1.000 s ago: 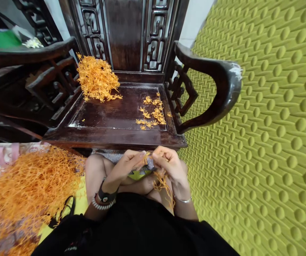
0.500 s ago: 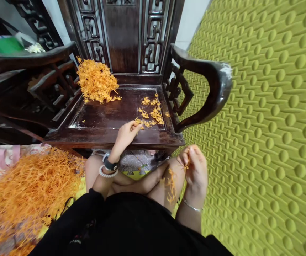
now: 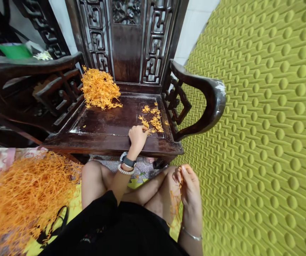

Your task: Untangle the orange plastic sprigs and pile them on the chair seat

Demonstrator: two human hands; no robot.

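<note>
Left hand on the scattered pieces, right hand apart with its strands

The left hand (image 3: 137,138) has shifted a little to the right along the near edge of the small orange pieces (image 3: 157,122); 1.0 s ago the 2 hands were close together over the lap. Its fingers are bunched, tips down at the nearest pieces, but I cannot tell whether anything is pinched between them. The right hand (image 3: 190,185) stays by the right knee (image 3: 169,181), thumb and fingers closed on orange strands (image 3: 175,202) that hang below it. So the work now seems split between 2 spots.

Outward from there, the pieces lie on the right of the chair seat (image 3: 107,122), with an orange heap (image 3: 99,89) at its back left. On the floor, a bigger orange tangle (image 3: 32,199) runs off the left edge, partly covering a pink-and-white bag (image 3: 0,160).

The hanging strands are blurred, and their upper ends are hidden in the grip.
</note>
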